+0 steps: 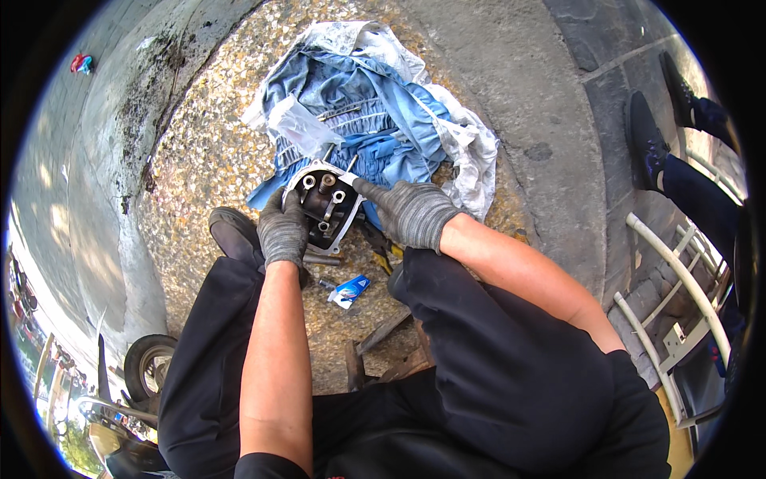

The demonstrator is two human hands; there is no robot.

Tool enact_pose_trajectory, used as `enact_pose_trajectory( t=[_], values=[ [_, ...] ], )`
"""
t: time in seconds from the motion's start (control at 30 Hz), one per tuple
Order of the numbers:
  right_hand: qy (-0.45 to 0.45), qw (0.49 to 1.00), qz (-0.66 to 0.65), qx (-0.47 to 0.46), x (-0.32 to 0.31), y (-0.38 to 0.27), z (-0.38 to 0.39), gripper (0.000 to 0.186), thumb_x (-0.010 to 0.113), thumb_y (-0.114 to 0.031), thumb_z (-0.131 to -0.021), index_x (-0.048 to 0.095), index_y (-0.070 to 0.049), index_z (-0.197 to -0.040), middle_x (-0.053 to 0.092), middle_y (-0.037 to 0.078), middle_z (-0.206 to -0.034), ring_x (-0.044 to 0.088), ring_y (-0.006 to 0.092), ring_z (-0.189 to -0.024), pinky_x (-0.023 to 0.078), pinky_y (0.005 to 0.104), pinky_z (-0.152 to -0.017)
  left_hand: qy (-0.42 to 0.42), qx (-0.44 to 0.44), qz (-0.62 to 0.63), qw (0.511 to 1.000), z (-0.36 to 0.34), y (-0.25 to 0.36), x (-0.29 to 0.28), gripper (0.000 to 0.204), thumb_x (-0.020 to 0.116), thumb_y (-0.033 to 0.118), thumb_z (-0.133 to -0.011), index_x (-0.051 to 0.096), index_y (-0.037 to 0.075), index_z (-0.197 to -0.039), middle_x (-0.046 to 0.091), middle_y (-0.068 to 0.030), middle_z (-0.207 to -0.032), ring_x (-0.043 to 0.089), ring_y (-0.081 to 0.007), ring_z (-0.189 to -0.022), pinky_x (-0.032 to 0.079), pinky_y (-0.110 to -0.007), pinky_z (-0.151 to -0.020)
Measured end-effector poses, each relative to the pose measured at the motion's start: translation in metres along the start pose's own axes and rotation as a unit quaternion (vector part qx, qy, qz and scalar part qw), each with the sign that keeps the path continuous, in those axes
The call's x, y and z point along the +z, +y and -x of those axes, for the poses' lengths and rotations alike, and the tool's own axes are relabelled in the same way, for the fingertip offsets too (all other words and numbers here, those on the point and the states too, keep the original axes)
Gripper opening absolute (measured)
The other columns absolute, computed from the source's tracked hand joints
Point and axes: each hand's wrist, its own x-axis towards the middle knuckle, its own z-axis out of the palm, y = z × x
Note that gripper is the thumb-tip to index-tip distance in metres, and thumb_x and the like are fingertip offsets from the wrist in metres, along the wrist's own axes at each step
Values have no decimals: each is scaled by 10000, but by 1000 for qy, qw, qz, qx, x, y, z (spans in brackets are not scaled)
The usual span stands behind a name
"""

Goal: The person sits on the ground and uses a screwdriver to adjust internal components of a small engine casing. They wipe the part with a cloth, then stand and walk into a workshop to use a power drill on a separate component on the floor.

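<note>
A metal engine cylinder head point(339, 209), its open side up and its valve gear showing, is tilted between my hands. My gloved left hand point(283, 230) is closed around its left wall, thumb at the rim. My gloved right hand point(411, 211) lies against the upper right rim, index finger stretched along the pale flange; its other fingers are partly hidden. Blue and white cloth point(359, 104) lies just beyond, with a clear plastic bag point(297, 125) on it. Toward me are a blue-and-white tube point(351, 290) and a short metal pin point(323, 260).
Yellow-and-black pliers point(383, 249) lie by my right knee. A low wooden stool point(391, 343) shows between my legs. At right are another person's shoes point(648, 140) and a pale metal-framed chair point(678, 271). A wheel point(150, 366) stands at lower left, on the paving.
</note>
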Motion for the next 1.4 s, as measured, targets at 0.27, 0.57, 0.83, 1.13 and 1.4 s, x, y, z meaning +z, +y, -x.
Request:
enact_pose_trajectory(
  t=[0.27,0.57,0.83,1.13,1.4],
  values=[
    [23,1000,0,-9,-1,-2,1,619,527,-186,-896,412,-182,-1504,685,206,-778,687,373,-698,528,510,-631,-6,-8,-1,1000,1,2,-1,474,582,374,-962,634,38,-1292,691,-235,-1166,681,-339,-1087,515,-411,-940],
    [9,1000,-15,0,-1,-2,-3,617,512,-208,-927,373,-231,-1528,651,225,-759,666,379,-675,524,523,-638,-5,-12,11,1000,1,2,-1,468,592,349,-965,629,14,-1290,698,-226,-1164,691,-320,-1073,522,-397,-929],
    [22,999,14,-20,0,-1,-11,626,509,-225,-938,342,-232,-1542,643,218,-712,654,380,-636,515,527,-609,-4,-5,9,1000,4,4,-2,462,585,342,-969,629,13,-1290,701,-227,-1155,696,-312,-1063,526,-390,-921],
    [11,1000,3,-14,0,-2,-11,628,502,-212,-937,338,-228,-1543,643,215,-709,648,377,-622,511,523,-600,-6,-17,22,1000,3,3,-1,465,593,342,-966,628,14,-1293,700,-227,-1160,695,-311,-1066,526,-389,-920],
    [-38,999,13,19,-12,-10,-14,654,519,-180,-893,381,-264,-1528,699,238,-915,706,374,-833,547,516,-741,-6,-18,41,999,1,0,0,478,591,362,-961,632,19,-1291,700,-233,-1151,693,-321,-1068,523,-397,-928]
  ],
)
